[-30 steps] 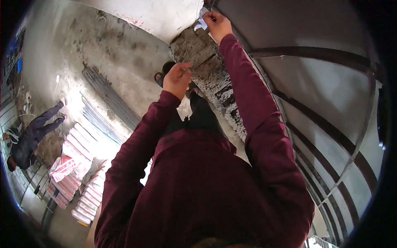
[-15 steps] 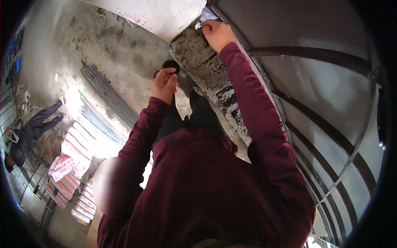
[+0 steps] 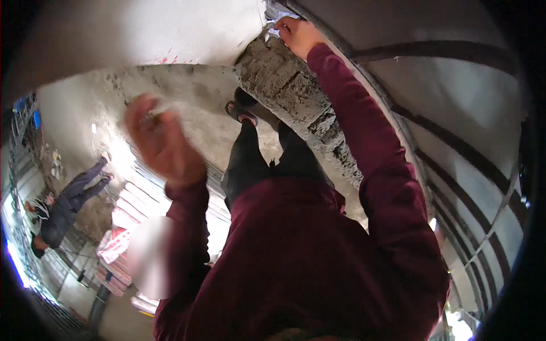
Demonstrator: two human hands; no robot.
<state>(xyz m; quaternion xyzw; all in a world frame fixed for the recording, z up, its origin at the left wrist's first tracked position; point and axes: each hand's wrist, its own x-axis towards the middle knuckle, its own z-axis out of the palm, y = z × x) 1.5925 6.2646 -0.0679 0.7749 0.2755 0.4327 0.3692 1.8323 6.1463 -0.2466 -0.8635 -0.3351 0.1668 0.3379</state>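
My right hand point(image 3: 300, 35) reaches to the far end of a rough block wall point(image 3: 284, 85), its fingers bent and closed on a crumpled pale plastic sheet point(image 3: 275, 12). The sheet is tucked into the corner between a white panel and a dark frame, and the fingers partly cover it. My left hand point(image 3: 165, 142) is raised above the floor, apart from the wall. Motion blurs its curled fingers, and I cannot tell if something small lies between them.
A white panel point(image 3: 170, 34) spans the far side. Along the right runs a dark ribbed frame point(image 3: 455, 136). On the floor at left are stacked wrapped packs point(image 3: 133, 210). Another person point(image 3: 60, 213) is at far left. A dark round object point(image 3: 245, 98) sits near my foot.
My left hand has moved left and up toward the camera, away from my legs. My right hand stays at the sheet in the corner. The view has shifted, showing more of the white panel.
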